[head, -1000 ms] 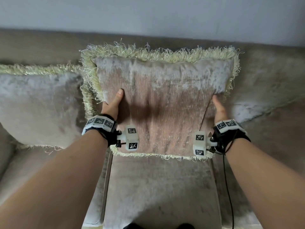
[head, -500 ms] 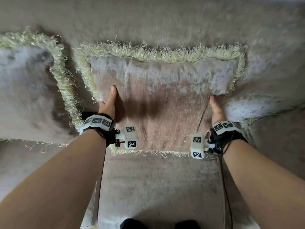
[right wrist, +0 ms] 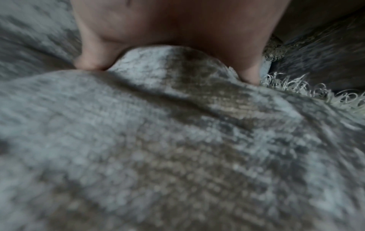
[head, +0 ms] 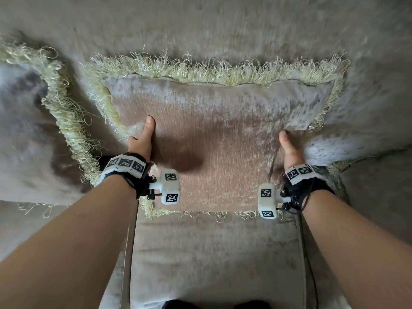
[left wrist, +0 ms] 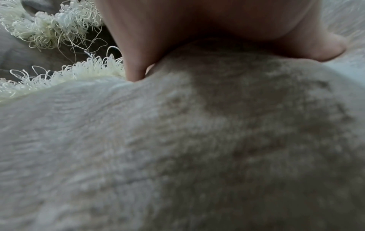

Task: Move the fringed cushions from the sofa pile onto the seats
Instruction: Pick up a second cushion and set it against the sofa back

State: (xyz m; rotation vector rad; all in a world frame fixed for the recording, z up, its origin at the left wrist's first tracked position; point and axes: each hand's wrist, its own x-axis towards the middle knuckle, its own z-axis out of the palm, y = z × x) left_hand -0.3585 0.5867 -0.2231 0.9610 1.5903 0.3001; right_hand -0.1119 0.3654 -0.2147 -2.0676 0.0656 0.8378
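Note:
A grey-beige velvet cushion (head: pixel 214 139) with a pale yellow fringe leans against the sofa back above the middle seat (head: pixel 214 259). My left hand (head: pixel 142 139) grips its left edge, thumb on the front face and fingers hidden behind. My right hand (head: pixel 289 148) grips its right edge the same way. The left wrist view shows the left hand (left wrist: pixel 197 31) pinching the cushion (left wrist: pixel 177 140); the right wrist view shows the right hand (right wrist: pixel 173 31) pinching the cushion's fabric (right wrist: pixel 158 140). A second fringed cushion (head: pixel 29 134) stands at the left against the sofa back.
The sofa back (head: pixel 223 30) fills the top of the head view. A seat seam runs on each side of the middle seat. At the right lies part of the sofa's right seat (head: pixel 379 197). A thin black cable (head: pixel 310 253) hangs from my right wrist.
The cushion in both hands has gone down and back toward the sofa back. The view has tilted down, so the wall is out of sight. The left cushion has not moved.

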